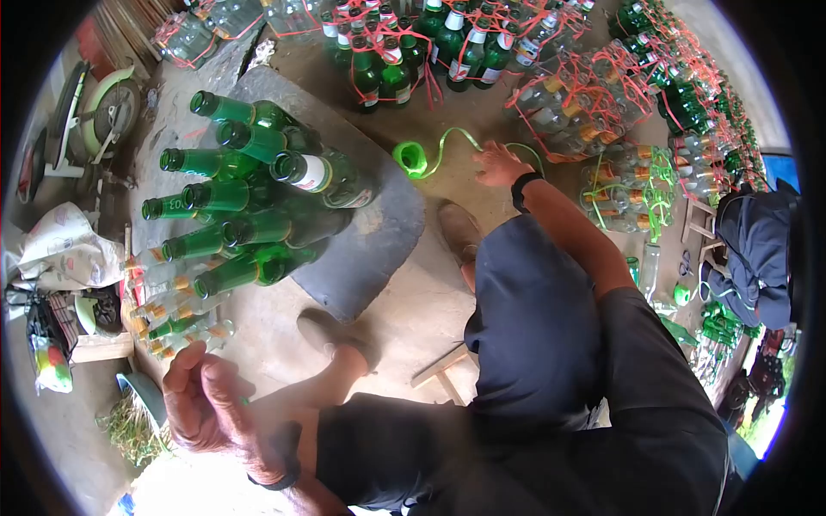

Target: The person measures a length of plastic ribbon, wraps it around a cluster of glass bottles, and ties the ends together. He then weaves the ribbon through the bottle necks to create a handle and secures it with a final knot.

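Green glass bottles (pixel 241 185) stand close together on a dark flat slab (pixel 391 224), their necks toward me. A green roll of plastic strapping (pixel 410 160) lies on the ground just past the slab's edge, and a loose strand (pixel 446 148) curls from it toward my right hand (pixel 501 165). That hand reaches over the strand with its fingers stretched and spread. Near the lower left, my left hand (pixel 205 404) is raised with loosely bent fingers and a gap by the thumb; nothing shows in it. Clear bottles (pixel 176 310) stand just beyond it.
Bundles of green bottles (pixel 465 47) and clear bottles (pixel 572 107) tied with red strands fill the far side. A bundle tied in green (pixel 628 189) stands to the right. A wooden stool (pixel 443 371) shows below me. Left is a motorbike wheel (pixel 114 116) and a white sack (pixel 69 249).
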A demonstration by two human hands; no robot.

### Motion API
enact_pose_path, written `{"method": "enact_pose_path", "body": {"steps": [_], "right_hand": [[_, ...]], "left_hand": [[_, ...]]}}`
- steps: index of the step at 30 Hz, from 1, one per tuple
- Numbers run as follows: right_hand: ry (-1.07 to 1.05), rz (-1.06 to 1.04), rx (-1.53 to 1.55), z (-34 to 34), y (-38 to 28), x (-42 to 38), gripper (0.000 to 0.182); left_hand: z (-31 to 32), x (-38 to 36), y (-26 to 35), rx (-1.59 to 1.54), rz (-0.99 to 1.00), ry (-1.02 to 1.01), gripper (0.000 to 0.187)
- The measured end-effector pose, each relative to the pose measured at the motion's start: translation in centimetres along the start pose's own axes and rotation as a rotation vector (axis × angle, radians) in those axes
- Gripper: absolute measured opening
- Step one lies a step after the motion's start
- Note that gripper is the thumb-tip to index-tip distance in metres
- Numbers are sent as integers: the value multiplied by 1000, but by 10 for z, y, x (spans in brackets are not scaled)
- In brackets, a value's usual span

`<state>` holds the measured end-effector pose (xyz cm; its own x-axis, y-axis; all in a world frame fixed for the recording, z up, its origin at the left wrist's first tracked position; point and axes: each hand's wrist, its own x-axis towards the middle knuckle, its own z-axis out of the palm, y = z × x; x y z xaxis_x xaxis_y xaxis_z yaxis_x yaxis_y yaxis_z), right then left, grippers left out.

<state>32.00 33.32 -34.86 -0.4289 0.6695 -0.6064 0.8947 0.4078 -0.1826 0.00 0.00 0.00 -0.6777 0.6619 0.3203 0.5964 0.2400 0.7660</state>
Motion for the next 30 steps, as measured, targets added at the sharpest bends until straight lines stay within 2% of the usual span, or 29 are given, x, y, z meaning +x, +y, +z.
{"method": "enact_pose_path", "body": {"steps": [3,6,8,9,11,12,14,15,17,18,19,21,23,25,28,30], "right_hand": [[155,-76,18,14,4,23,47],[44,-70,51,34,13,21,51],[183,-150,122,47,19,25,44],[184,-147,124,44,16,17,44],[213,-170,465,37,11,-2,35],[217,-177,462,31,13,-6,35],[138,-267,906,23,21,-23,28],[140,-271,908,12,16,-38,28],[87,-186,1260,-26,-1,-81,24],[85,-159,1339,-41,-8,-98,25],[89,-166,1338,-55,-13,-113,25],[82,-131,1434,-78,-21,-136,24],[83,-182,1444,-90,-18,-151,25],[79,-238,1455,-100,-15,-164,25],[31,-351,1562,-118,-20,-195,29],[46,-352,1565,-130,-28,-221,30]], "left_hand": [[8,6,-4,-13,24,6,31],[7,2,-4,-38,24,-2,30],[5,0,-4,-39,60,-14,30],[6,-1,-4,-41,62,-17,30],[6,-3,-3,-47,98,-47,30],[5,-2,-4,-36,72,-54,29],[4,-2,-3,18,72,-90,28],[4,-2,0,44,57,-108,27],[9,-1,-7,26,161,-157,26],[11,0,-8,86,220,-190,23],[14,1,-10,80,277,-217,19],[23,0,-1,22,160,-216,16],[31,2,0,-28,204,-274,9],[38,2,4,-79,150,-326,9],[48,0,0,-122,165,-366,11],[53,-1,-3,-106,186,-376,12]]}}
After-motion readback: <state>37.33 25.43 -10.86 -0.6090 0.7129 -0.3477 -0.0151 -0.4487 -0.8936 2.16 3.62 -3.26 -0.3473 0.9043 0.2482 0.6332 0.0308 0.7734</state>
